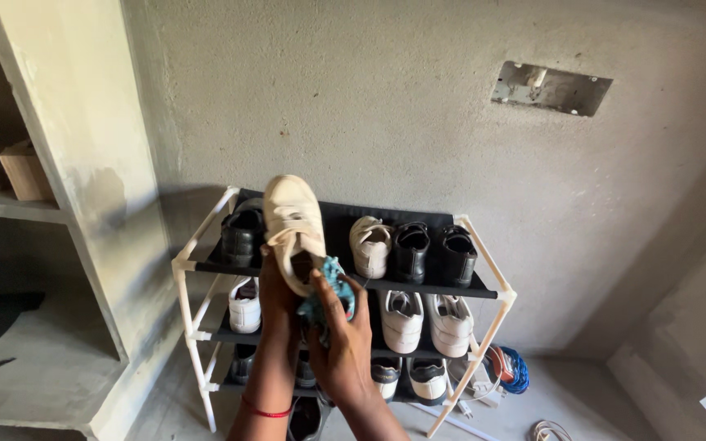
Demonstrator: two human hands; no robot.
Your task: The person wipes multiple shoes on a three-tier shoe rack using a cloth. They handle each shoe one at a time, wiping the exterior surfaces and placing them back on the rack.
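The left hand is gripping the cream sneaker, toe pointing up; the right hand is pressing a teal cloth against its heel.

I am seeing two bare, sleeveless forearms, a thin red thread band circling the left wrist (nothing else worn).
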